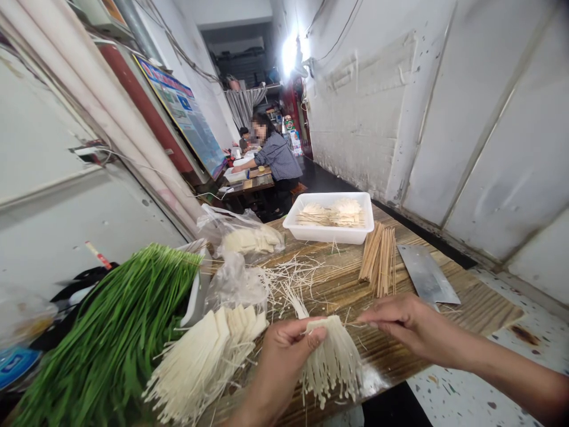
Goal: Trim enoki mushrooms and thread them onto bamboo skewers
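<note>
My left hand pinches mushrooms, caps hanging down, between thumb and fingers. My right hand points inward, fingertips pinching a thin piece beside them.

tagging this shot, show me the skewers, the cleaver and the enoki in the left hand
Skewers [372, 255], head view: midway along the sticks.
Cleaver [427, 275], head view: middle of the blade.
Enoki [334, 360], head view: the hanging stems.
</note>
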Demonstrator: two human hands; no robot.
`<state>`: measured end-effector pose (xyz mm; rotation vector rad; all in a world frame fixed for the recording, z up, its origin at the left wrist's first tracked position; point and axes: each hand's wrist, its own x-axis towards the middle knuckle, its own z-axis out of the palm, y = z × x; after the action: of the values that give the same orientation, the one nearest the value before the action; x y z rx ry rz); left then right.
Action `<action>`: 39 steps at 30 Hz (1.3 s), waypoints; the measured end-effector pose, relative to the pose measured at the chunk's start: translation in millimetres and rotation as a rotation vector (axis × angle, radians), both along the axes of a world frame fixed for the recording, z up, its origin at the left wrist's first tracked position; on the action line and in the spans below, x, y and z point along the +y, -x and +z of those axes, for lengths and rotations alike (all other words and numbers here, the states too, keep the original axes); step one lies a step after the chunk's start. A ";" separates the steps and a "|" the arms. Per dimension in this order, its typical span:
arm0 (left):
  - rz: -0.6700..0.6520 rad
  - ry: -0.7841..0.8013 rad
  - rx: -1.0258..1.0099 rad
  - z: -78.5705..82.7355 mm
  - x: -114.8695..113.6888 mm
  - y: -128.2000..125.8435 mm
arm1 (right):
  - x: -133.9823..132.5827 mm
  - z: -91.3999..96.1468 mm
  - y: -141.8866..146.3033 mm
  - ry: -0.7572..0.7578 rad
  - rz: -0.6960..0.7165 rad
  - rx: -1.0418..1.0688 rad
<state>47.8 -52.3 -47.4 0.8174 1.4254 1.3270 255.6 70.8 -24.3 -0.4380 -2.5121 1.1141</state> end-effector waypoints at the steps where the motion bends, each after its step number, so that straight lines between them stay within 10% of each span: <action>1: 0.000 -0.003 -0.003 -0.1 0.0 -0.4 | 0.3 -0.7 0.2 0.007 -0.002 0.005; 39: 0.002 -0.048 -0.043 8.8 2.2 -8.0 | -12.1 4.0 5.0 0.149 -0.074 0.047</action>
<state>55.8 -50.1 -38.6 0.8139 1.3660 1.3772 250.6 58.8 -20.2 -0.5344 -2.3619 1.2728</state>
